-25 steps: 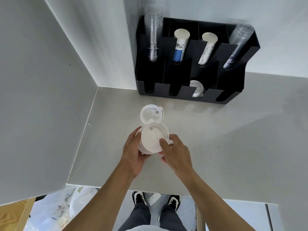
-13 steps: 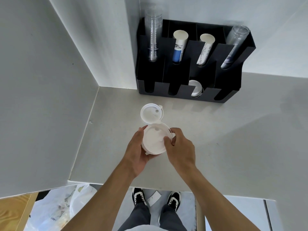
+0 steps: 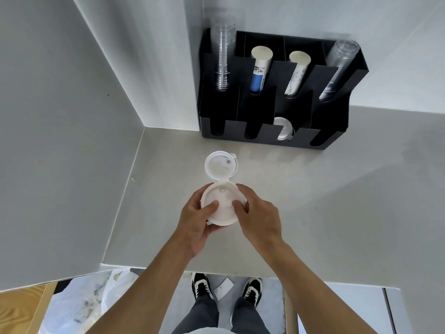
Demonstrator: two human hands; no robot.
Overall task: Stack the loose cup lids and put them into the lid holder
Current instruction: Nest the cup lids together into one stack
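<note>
A stack of white cup lids (image 3: 222, 203) is held above the grey counter (image 3: 337, 201) between both hands. My left hand (image 3: 195, 222) cups it from the left and below, thumb on top. My right hand (image 3: 258, 218) grips its right rim, thumb pressing the top lid. One loose white lid (image 3: 220, 166) lies on the counter just beyond the stack. The black lid holder (image 3: 310, 141) stands at the back against the wall; a few white lids (image 3: 283, 130) sit in its third front slot.
The holder's upper slots carry clear cups (image 3: 222, 56), paper cups (image 3: 260, 68) and another clear stack (image 3: 339, 71). Grey walls close the left side and the back corner. The counter's front edge is near my wrists; my shoes (image 3: 201, 285) and a plastic bag (image 3: 91, 302) show below.
Both hands have closed tighter round the stack, and both thumbs now press on the top lid. The loose lid on the counter has not moved.
</note>
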